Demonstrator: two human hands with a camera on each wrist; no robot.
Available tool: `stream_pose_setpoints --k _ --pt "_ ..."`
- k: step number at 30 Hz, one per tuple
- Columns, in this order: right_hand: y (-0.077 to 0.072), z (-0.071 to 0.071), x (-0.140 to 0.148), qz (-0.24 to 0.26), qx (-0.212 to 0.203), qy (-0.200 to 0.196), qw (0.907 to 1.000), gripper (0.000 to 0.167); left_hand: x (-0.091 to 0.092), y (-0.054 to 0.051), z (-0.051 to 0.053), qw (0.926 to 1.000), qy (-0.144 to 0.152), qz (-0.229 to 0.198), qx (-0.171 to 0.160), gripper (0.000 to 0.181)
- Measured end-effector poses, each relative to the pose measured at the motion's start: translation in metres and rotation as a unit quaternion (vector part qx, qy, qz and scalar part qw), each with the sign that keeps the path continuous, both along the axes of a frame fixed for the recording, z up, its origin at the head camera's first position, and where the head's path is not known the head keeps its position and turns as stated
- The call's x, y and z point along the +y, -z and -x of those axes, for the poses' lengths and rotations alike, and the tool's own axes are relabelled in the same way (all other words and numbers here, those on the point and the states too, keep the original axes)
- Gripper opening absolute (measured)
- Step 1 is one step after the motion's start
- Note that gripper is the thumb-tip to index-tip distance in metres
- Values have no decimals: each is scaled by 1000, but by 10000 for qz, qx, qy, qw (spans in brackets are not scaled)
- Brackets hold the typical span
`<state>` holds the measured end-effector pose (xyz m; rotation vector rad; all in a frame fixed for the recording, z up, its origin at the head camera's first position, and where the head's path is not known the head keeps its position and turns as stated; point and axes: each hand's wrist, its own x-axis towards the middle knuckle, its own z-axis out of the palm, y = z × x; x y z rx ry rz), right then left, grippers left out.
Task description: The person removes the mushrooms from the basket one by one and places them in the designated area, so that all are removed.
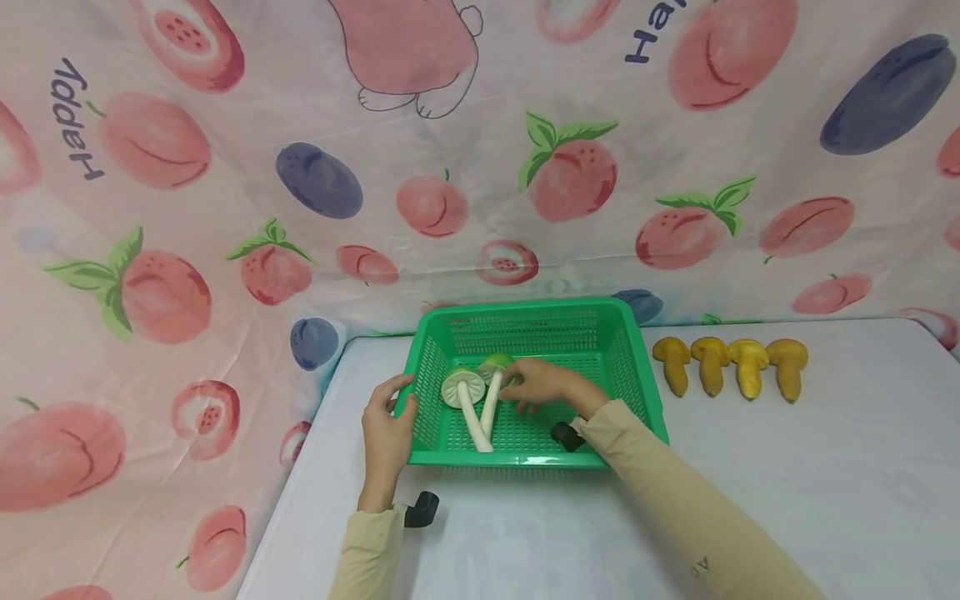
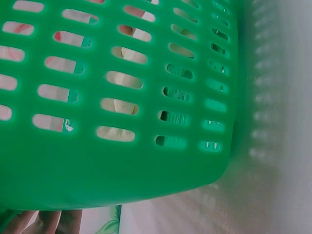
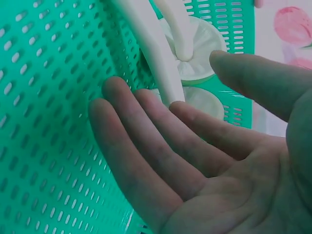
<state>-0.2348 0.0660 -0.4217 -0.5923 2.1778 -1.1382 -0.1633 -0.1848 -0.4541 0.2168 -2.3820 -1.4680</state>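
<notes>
A green plastic basket stands on the white table. Inside, at its left side, two green-capped mushrooms lie with gills toward me: the left mushroom and the right mushroom, their long white stems meeting near the front wall. My left hand holds the basket's left rim; in the left wrist view its fingers show only partly past the rim. My right hand is inside the basket beside the right mushroom. In the right wrist view its fingers are extended and spread, near a white stem, with nothing in the palm.
Several yellow-brown mushrooms lie in a row on the white table, right of the basket. A fruit-printed cloth hangs behind the table and along its left. Small black devices sit at both wrists.
</notes>
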Motion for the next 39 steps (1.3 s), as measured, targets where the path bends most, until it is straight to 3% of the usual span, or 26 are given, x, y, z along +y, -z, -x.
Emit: stream_pose_setpoints --k 6,7,13,14,21,32,39 --pt "7 5 -2 3 -328 105 9994 45 0 1 -2 10000 -2 30 -17 31" --pt "15 9 -1 77 -328 20 9994 47 0 1 -2 10000 -1 33 -16 31" --pt "17 12 0 42 -591 301 9978 46 0 3 -2 10000 6 31 26 31" --pt "11 9 -1 -20 -657 447 9968 43 0 3 -2 10000 2 40 33 31" --pt "14 11 -7 -5 -691 706 9951 44 0 4 -1 9999 -10 94 99 31" --pt "13 9 -17 -51 -531 1195 9914 32 2 3 -1 9999 25 42 164 30" --pt "14 10 -24 63 -696 1330 9886 22 0 4 -1 9999 -3 53 123 31"
